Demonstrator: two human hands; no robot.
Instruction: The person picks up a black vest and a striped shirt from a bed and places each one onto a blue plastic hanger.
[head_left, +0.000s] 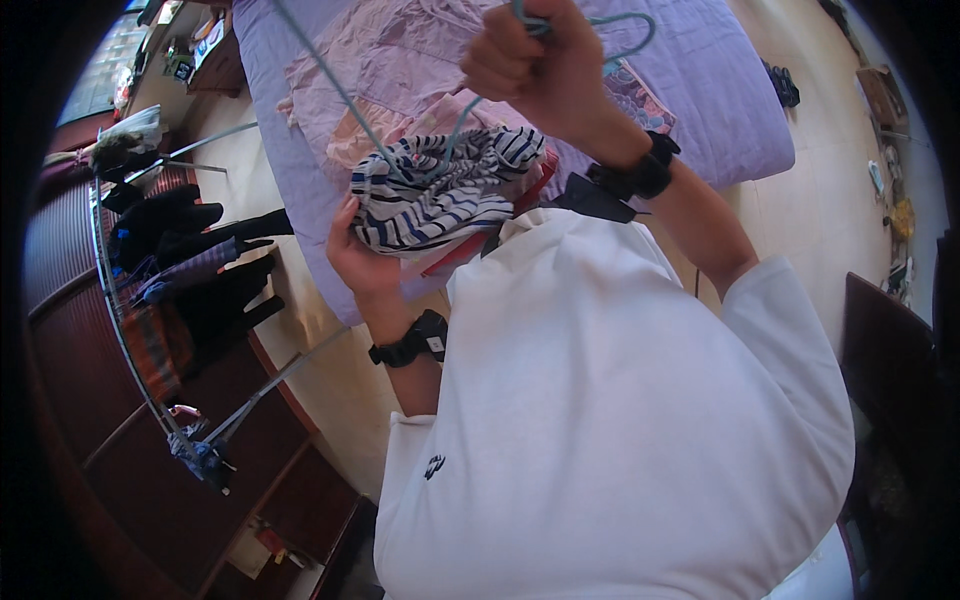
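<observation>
My left hand (361, 255) grips the left side of a bunched striped garment (431, 214) in white, black and blue. A teal cord (341, 94) runs from the top of the picture down into the garment's folds and comes up again towards my right hand. My right hand (536, 67), raised above the bed, is closed in a fist around the cord, part of which loops out to its right. Red and pale cloth shows under the garment. The cord's upper left end lies outside the picture.
Beyond my hands, pink clothes (397, 56) and a patterned purple cloth (637, 97) lie on a bed with a lilac sheet (705, 82). To the left stands a metal drying rack (112, 289) hung with dark clothes (217, 300). Dark shoes (781, 84) sit on the tiled floor at right.
</observation>
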